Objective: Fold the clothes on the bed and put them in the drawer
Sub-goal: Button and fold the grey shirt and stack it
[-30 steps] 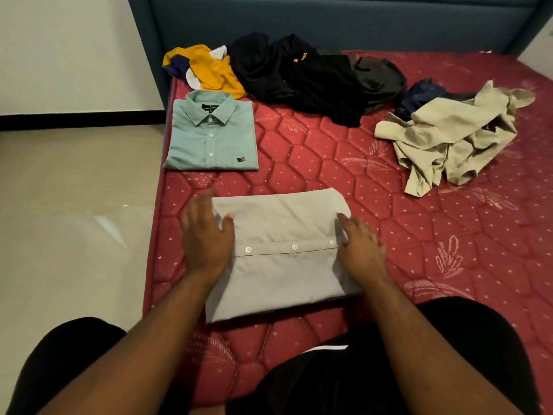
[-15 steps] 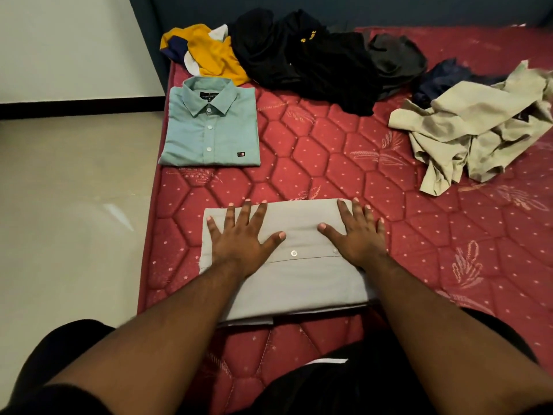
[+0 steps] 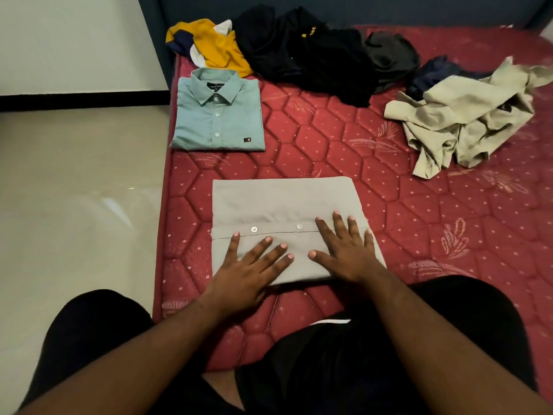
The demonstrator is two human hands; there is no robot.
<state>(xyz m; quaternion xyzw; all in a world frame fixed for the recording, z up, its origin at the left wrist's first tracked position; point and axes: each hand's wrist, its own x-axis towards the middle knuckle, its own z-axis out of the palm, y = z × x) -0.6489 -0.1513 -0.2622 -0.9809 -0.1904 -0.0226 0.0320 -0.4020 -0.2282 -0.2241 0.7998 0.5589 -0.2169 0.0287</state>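
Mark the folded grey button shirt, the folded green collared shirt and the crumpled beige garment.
folded grey button shirt (image 3: 278, 202), head view, bare upper panel above the button strip.
folded green collared shirt (image 3: 206, 124), head view, chest left of the buttons.
crumpled beige garment (image 3: 466, 112), head view, middle of the heap.

Glossy beige floor, white wall with black skirting, dark blue headboard

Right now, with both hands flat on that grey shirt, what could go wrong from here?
The grey shirt is only pressed flat by the left hand and right hand; lifting it carelessly could let the folds fall open. It also lies near the mattress edge, so a nudge leftward might send it to the floor. The folded green shirt sits equally close to that edge.
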